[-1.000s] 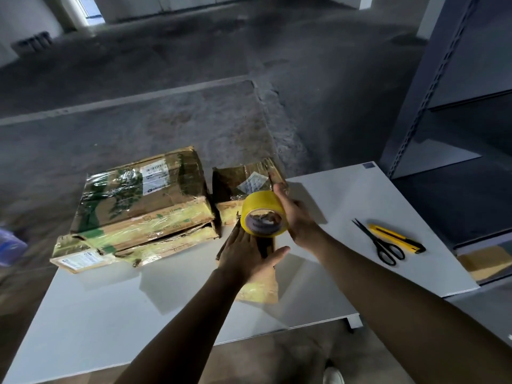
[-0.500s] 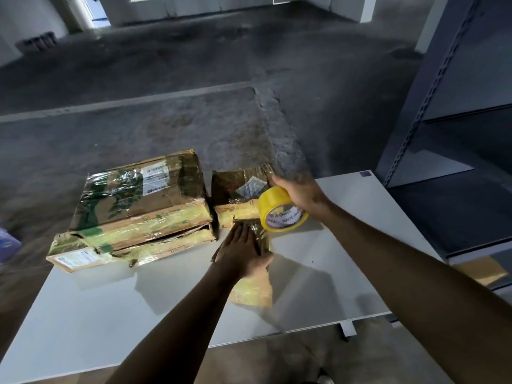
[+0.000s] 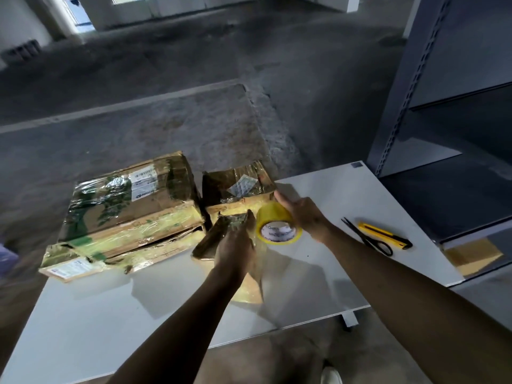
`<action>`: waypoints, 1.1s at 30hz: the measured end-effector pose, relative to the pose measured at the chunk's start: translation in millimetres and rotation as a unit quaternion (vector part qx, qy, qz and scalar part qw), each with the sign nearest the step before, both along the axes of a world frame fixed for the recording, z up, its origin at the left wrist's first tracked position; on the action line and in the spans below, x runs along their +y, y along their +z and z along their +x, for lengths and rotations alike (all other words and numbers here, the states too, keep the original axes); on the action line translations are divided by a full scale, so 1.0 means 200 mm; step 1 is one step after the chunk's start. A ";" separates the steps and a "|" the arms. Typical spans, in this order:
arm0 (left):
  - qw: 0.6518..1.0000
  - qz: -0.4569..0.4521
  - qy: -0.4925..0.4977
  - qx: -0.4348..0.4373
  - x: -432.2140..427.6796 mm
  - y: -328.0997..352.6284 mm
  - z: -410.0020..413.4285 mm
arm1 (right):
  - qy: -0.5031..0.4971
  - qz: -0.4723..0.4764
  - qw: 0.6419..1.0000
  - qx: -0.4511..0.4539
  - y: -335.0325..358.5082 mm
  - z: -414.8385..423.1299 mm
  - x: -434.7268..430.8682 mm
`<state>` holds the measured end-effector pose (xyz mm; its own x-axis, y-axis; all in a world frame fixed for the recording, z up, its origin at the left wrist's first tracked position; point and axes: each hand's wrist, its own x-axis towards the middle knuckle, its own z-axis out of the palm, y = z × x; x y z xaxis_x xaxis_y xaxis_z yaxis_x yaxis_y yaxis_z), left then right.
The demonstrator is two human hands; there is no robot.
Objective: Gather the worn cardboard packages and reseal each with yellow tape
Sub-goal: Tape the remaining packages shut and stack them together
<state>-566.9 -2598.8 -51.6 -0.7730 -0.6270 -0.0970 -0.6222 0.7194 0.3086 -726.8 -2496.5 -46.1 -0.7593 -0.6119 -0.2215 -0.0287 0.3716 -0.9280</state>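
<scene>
A small worn cardboard package lies in the middle of the white table. My left hand presses flat on top of it with straight fingers. My right hand grips a yellow tape roll just right of the package's far end. A strip of tape seems to run from the roll over the package, though it is hard to make out. A large worn package wrapped in film sits at the left on another flat one. A smaller box stands behind the tape roll.
Black scissors and a yellow utility knife lie on the table's right side. A grey metal shelf unit stands to the right. Bare concrete floor lies beyond the table's far edge. A shoe shows below the near edge.
My right hand has carried the tape roll from above the small package down and to the right of it. My left hand stayed pressed on the package.
</scene>
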 end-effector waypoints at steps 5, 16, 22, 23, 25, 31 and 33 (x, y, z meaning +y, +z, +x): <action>0.986 0.056 0.066 0.143 -0.08 0.01 0.07 | 0.025 -0.012 0.999 -0.039 0.06 0.08 -0.06; 0.895 0.304 0.211 0.248 -0.01 -0.21 0.22 | 0.187 0.097 0.978 0.014 -0.09 0.21 -0.18; 0.891 0.339 0.237 0.186 -0.01 -0.35 0.30 | 0.195 0.094 0.974 0.066 -0.14 0.27 -0.20; 0.906 0.328 0.213 0.160 -0.01 -0.35 0.31 | 0.201 0.096 0.972 0.077 -0.14 0.27 -0.20; 0.930 0.313 0.158 0.112 -0.04 -0.34 0.32 | 0.209 0.080 0.971 0.088 -0.14 0.26 -0.18; 0.944 0.294 0.089 0.124 -0.24 -0.17 0.29 | 0.166 0.074 0.982 0.055 -0.13 0.25 -0.09; 0.950 0.279 0.029 0.138 -0.24 -0.09 0.25 | 0.150 0.062 0.986 0.042 -0.13 0.29 -0.07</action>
